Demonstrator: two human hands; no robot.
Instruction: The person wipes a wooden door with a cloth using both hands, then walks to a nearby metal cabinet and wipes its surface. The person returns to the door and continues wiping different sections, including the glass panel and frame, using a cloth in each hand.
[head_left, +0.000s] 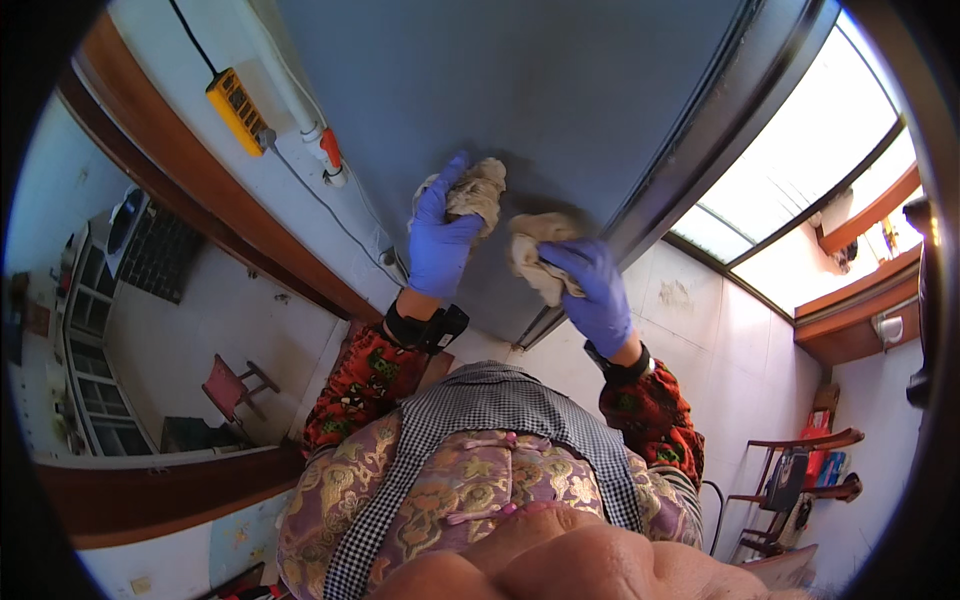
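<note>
Both of my hands wear thin blue-violet gloves and are raised in front of a tall, smooth grey door-like panel (480, 82). My left hand (442, 244) grips a crumpled beige cloth (481, 191), which bulges out past the thumb and fingers. To its right, my right hand (596, 292) is closed on a second beige cloth (536, 251) and looks slightly blurred. The two cloths are a small gap apart. Both seem to be against or very near the panel, and shadows fall beside them; exact contact cannot be told.
On the left wall hang a yellow power strip (236, 111) with a plugged-in cord and a white pipe with a red valve handle (330, 148). A brown-framed doorway opens to a room with a red chair (225, 386). A wooden chair (795, 480) holding items stands right, below a bright window (795, 150).
</note>
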